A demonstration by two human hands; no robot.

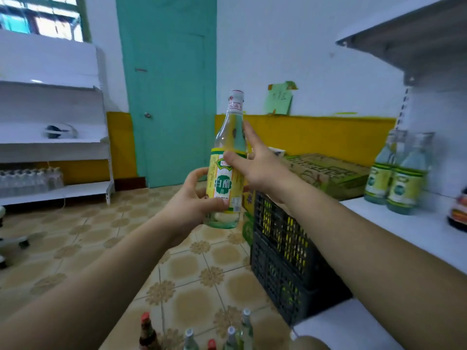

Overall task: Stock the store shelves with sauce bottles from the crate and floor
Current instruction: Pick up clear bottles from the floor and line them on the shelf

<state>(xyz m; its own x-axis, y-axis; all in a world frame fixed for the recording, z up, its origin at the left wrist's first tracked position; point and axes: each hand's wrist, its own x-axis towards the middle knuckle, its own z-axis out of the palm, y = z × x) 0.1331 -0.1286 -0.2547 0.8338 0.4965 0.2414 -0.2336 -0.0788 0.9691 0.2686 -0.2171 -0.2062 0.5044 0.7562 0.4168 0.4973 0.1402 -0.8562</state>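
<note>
- A white shelf unit (54, 145) is standing at 9 o'clock, and packs of water bottles (30, 179) are sitting on its low shelf.
- A green door (171, 97) is standing shut at 11 o'clock.
- The left hand (194, 200) is holding up the sauce bottle (226, 173) in the middle of the view. Its fingers (199, 173) are curling round the low part of the bottle and gripping it.
- The sauce bottle is standing upright in the air, above the floor and to the left of the crate.
- The right hand (260, 165) is touching the bottle from 3 o'clock. Its thumb is lying on the yellow label, one finger is lying on the glass shoulder, and the other fingers are spreading out straight.
- More bottles (192, 337) are standing on the floor (75, 236) at 6 o'clock.
- The black crate (283, 248) is sitting on the floor at 4 o'clock, with a cardboard box (328, 173) behind it.
- Three filled bottles (396, 178) are standing close together on the right shelf (404, 228) at 3 o'clock.
</note>
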